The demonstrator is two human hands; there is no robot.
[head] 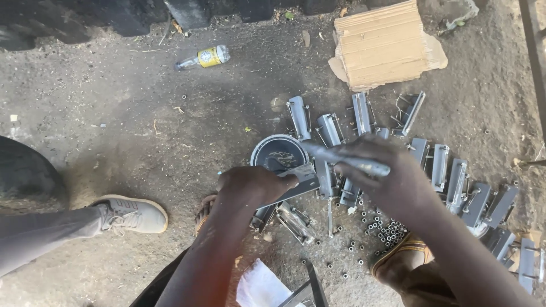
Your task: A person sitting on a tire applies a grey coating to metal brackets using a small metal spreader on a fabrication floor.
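Head view, looking down on a dirt floor. At centre frame, the left hand [250,185] is closed around a grey metal bracket [298,185], gripping its near end so that the piece slants up towards the right. The right hand [392,182], just right of centre, is closed on a long metal tool [347,160], whose shaft runs leftwards above the bracket, near a round dark tin [278,152]. Behind and to the right, a row of similar grey brackets [455,182] lies on the ground, curving towards the lower right edge. A scatter of small nuts [381,227] lies below the right hand. In the upper right lies a cardboard piece [384,45]; at upper centre, a plastic bottle [205,57]. Another person's pale shoe [131,215] occupies the lower left.
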